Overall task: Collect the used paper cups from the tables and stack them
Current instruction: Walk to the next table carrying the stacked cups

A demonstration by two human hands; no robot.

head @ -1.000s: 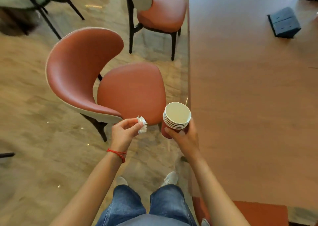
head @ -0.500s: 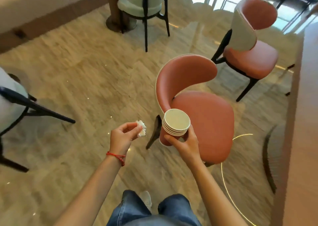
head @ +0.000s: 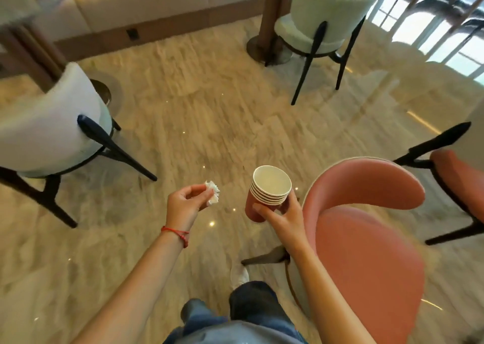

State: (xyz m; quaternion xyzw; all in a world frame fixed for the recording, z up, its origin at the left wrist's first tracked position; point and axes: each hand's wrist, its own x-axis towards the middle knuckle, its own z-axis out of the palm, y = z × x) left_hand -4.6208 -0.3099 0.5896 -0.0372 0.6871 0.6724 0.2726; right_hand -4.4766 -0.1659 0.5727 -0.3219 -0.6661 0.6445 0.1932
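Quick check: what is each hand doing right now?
Left hand: pinches a crumpled white tissue.
Right hand: grips a stack of red paper cups.

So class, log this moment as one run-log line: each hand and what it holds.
left hand: pinches crumpled tissue | right hand: grips stack of paper cups | place: over floor beside pink chair

Right hand point(head: 281, 216) grips stacked red paper cups point(head: 267, 194); left hand point(head: 184, 207) pinches a crumpled tissue point(head: 212, 196).

Red string bracelet point(head: 175, 231) — left wrist, blue jeans point(head: 243, 315), white shoe point(head: 239, 275)
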